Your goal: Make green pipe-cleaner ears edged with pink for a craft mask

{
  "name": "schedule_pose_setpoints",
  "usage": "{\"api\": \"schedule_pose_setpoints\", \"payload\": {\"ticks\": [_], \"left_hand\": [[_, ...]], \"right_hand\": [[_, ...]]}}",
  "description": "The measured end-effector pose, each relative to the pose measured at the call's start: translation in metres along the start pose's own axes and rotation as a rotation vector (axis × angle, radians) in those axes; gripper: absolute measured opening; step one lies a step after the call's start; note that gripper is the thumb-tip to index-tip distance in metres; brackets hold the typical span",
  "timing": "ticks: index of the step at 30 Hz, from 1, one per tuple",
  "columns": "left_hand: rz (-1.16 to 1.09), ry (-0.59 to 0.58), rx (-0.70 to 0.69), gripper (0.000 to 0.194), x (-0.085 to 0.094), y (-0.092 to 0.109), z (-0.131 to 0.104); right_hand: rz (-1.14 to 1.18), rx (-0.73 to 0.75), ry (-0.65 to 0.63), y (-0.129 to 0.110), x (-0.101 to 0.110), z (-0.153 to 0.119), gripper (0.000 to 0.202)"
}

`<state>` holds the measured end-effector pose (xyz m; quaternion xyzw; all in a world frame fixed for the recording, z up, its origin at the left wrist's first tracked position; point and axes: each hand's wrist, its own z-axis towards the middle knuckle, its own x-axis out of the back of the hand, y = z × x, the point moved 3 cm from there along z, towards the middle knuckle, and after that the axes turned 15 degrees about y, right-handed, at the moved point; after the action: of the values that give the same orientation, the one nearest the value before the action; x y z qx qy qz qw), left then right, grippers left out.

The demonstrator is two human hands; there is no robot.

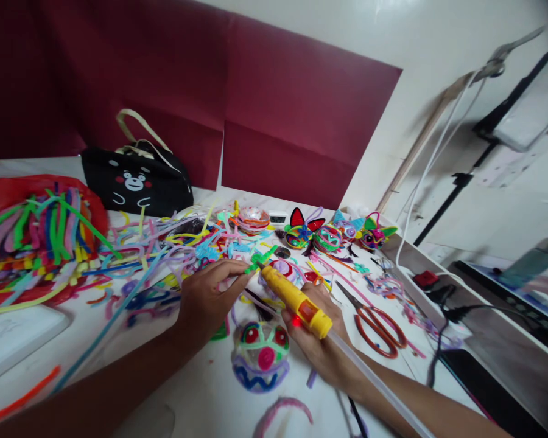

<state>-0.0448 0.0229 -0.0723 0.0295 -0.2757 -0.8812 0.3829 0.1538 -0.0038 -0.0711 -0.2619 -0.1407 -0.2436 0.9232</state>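
Between its fingertips my left hand pinches a green pipe-cleaner piece. A yellow hot glue gun is gripped in my right hand, its nozzle right at the green piece. A clear glue stick runs out of the gun's back end, and a red light glows near my fingers. Below both hands lies a round clear ball decorated as a face, with red eyes, a pink nose and a blue zigzag mouth. Scissors with orange handles rest to the right of my right hand.
Pipe cleaners fill a red bag at left, and loose ones cover the table's middle. A black bear-face bag stands behind. Several decorated balls sit at the back right. A white box, phone and cables flank the work area.
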Motion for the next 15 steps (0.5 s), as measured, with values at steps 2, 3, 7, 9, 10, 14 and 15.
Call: {"api": "schedule_pose_setpoints", "payload": {"ticks": [2,3,7,9,10,14,15], "left_hand": [[-0.004,-0.002,-0.002,0.008,0.0002,0.0005,0.0000],[-0.007,-0.003,-0.006,0.008,0.0005,0.0008,0.0000],[-0.012,-0.005,-0.024,0.008,0.0015,0.0016,0.0004],[-0.013,-0.002,-0.029,0.008,0.0014,0.0015,0.0006],[-0.014,0.000,-0.030,0.008,0.0012,0.0014,0.0007],[-0.004,-0.015,-0.016,0.009,0.0001,0.0006,0.0006],[-0.001,-0.018,-0.008,0.009,0.0000,0.0005,0.0006]], "right_hand": [[0.010,0.002,-0.008,-0.0009,-0.0002,-0.0004,0.017],[0.017,0.005,-0.012,-0.0014,-0.0002,-0.0005,0.017],[0.046,0.026,-0.016,-0.0030,-0.0005,-0.0012,0.015],[0.049,0.021,-0.028,-0.0028,-0.0009,-0.0020,0.015],[0.050,0.018,-0.038,-0.0027,-0.0011,-0.0025,0.015],[0.042,0.029,-0.066,-0.0037,-0.0009,-0.0041,0.014],[0.041,0.037,-0.067,-0.0045,-0.0007,-0.0041,0.013]]}}
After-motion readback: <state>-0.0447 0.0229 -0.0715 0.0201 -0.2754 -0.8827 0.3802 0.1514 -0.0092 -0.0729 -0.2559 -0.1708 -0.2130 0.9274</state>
